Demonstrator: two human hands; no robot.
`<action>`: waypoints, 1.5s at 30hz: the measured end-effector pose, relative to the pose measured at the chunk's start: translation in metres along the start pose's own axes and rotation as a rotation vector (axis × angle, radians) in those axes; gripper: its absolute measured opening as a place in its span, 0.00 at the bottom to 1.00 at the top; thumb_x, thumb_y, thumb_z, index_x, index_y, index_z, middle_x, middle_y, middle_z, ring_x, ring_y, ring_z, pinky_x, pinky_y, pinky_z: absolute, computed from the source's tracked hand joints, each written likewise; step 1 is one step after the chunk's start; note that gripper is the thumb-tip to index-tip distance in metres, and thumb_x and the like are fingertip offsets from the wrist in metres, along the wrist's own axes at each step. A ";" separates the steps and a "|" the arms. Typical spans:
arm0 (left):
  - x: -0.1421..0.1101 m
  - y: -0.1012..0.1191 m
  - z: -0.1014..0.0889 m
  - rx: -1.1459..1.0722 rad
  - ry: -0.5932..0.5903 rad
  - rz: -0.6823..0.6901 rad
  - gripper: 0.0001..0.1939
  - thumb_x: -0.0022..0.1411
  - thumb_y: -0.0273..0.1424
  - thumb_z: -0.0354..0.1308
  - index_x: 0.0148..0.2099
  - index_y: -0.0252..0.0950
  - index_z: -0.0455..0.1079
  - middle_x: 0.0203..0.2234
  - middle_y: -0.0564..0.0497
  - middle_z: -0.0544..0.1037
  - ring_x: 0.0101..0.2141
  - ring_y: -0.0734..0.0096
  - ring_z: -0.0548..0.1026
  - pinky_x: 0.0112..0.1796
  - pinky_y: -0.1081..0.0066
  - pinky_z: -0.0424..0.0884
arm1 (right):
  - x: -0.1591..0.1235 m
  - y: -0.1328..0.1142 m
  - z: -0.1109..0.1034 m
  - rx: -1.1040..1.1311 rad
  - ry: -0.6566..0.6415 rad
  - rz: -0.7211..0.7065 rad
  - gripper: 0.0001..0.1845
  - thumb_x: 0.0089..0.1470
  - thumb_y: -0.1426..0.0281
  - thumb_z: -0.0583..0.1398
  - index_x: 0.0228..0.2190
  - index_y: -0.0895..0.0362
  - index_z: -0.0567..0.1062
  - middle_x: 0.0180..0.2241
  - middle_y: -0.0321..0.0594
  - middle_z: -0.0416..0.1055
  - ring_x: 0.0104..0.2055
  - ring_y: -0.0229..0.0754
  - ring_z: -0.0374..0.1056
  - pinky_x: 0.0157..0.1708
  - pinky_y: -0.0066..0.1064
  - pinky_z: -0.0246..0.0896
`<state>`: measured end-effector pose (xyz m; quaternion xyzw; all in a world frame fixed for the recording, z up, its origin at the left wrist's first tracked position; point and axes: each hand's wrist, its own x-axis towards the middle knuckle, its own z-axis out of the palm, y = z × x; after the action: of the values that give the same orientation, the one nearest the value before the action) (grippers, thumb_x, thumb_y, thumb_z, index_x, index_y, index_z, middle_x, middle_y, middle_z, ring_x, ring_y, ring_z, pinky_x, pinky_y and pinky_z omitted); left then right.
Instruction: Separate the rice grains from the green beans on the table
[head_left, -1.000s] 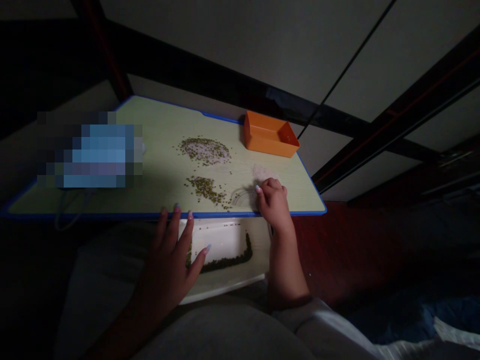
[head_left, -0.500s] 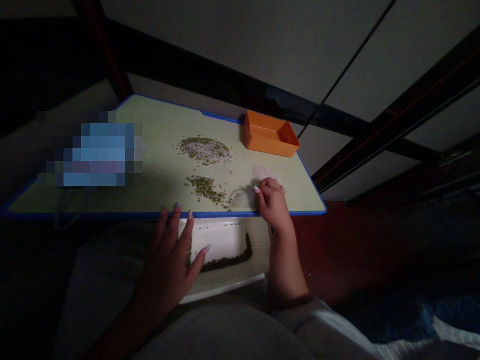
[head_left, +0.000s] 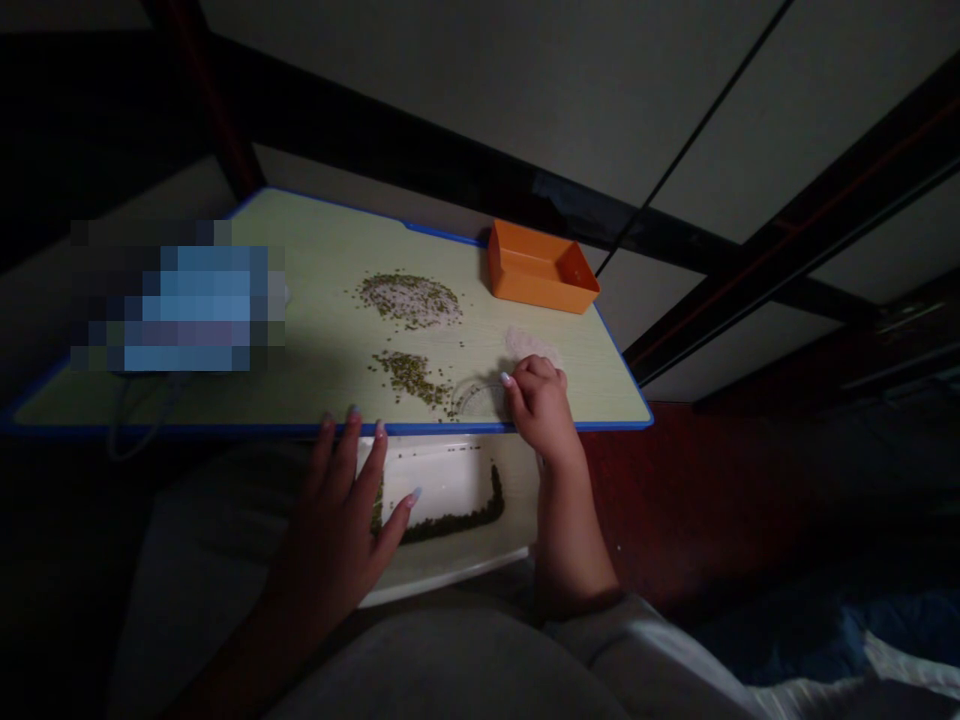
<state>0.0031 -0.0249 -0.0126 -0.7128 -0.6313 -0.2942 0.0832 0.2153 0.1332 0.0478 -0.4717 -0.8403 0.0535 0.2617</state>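
Note:
My right hand point(head_left: 538, 405) is closed in a pinch on a clear protractor point(head_left: 478, 398), which lies at the front of the table. Just left of the protractor is a small pile of green beans point(head_left: 412, 375). Farther back spreads a larger pile of pale grains mixed with green beans point(head_left: 409, 300). A thin patch of pale grains point(head_left: 529, 344) lies beyond my right hand. My left hand point(head_left: 345, 520) is open, fingers spread, with its fingertips by the table's front edge. Below that edge, a white tray point(head_left: 450, 570) holds green beans along its sides, partly hidden by my left hand.
An orange box point(head_left: 544, 290) stands at the back right of the pale table point(head_left: 322, 250), which has a blue rim. At the left is a blurred-out bluish object point(head_left: 199, 310) with a cord beside it. Cabinet panels rise behind the table.
My right hand has shifted slightly to the left, and the protractor has slid with it toward the small bean pile. My left hand has stayed in place.

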 end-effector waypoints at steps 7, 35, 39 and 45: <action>-0.001 -0.001 0.000 0.006 0.011 0.014 0.43 0.62 0.37 0.56 0.72 0.34 0.39 0.68 0.30 0.51 0.69 0.38 0.45 0.61 0.41 0.60 | 0.000 0.004 0.001 0.009 0.022 0.020 0.17 0.65 0.67 0.50 0.26 0.55 0.70 0.36 0.42 0.70 0.43 0.45 0.62 0.42 0.37 0.50; -0.001 0.001 0.001 -0.006 0.006 -0.004 0.43 0.62 0.37 0.57 0.72 0.36 0.39 0.69 0.32 0.50 0.69 0.40 0.43 0.62 0.42 0.58 | 0.003 0.002 0.004 -0.028 0.112 0.079 0.18 0.65 0.68 0.49 0.24 0.55 0.69 0.34 0.45 0.69 0.40 0.45 0.62 0.40 0.37 0.53; -0.002 0.000 0.000 -0.008 -0.001 -0.004 0.43 0.62 0.37 0.57 0.72 0.35 0.39 0.69 0.32 0.50 0.69 0.39 0.44 0.62 0.42 0.58 | 0.003 0.002 0.004 -0.033 0.084 0.062 0.17 0.64 0.69 0.50 0.25 0.55 0.70 0.35 0.44 0.70 0.40 0.45 0.63 0.39 0.37 0.52; -0.002 -0.001 0.000 -0.007 -0.001 -0.004 0.43 0.62 0.37 0.56 0.72 0.35 0.38 0.69 0.32 0.49 0.69 0.39 0.43 0.62 0.41 0.58 | 0.002 0.003 0.005 -0.032 0.080 0.028 0.16 0.64 0.68 0.51 0.25 0.55 0.70 0.35 0.42 0.70 0.41 0.44 0.62 0.39 0.36 0.50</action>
<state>0.0024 -0.0266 -0.0142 -0.7119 -0.6317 -0.2963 0.0796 0.2143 0.1369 0.0437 -0.4893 -0.8233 0.0248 0.2866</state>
